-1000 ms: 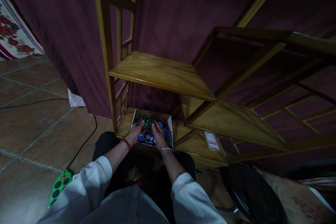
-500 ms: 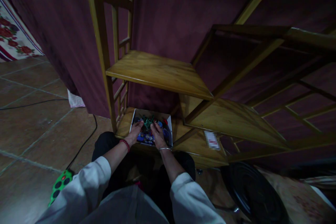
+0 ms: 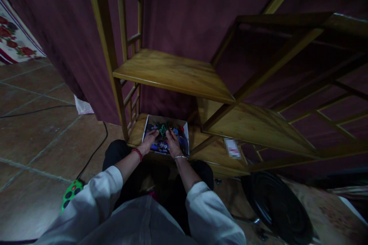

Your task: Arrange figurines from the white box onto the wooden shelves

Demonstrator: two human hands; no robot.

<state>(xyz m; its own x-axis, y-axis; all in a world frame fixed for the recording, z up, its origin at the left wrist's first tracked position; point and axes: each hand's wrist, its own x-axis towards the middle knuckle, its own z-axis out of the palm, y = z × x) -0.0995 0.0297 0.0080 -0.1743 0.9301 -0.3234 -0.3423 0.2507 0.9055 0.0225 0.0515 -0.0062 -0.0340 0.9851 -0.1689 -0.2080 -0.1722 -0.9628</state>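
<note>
An open white box (image 3: 186, 134) stands on the bottom wooden shelf, full of small dark, blue and red items too dim to name. Over it, both hands meet around a shiny green, spiky, tangled thing (image 3: 163, 129), whose kind I cannot make out. My left hand (image 3: 149, 140), with a red bead bracelet at the wrist, pinches its left side. My right hand (image 3: 173, 142), wearing a pale bracelet, grips the right side with thumb and fingers. The blue items (image 3: 161, 146) lie between the hands and the near edge of the box.
The wooden shelf unit (image 3: 175, 72) rises close in front, with a board above the box and slanted bars to the right. A blurred white card (image 3: 232, 148) rests on the lower shelf. A black round seat (image 3: 278, 206) is at right; a green power strip (image 3: 71, 193) lies on the floor.
The view has shifted slightly. Both hands stay over the box at the green thing, with only small finger movement.
</note>
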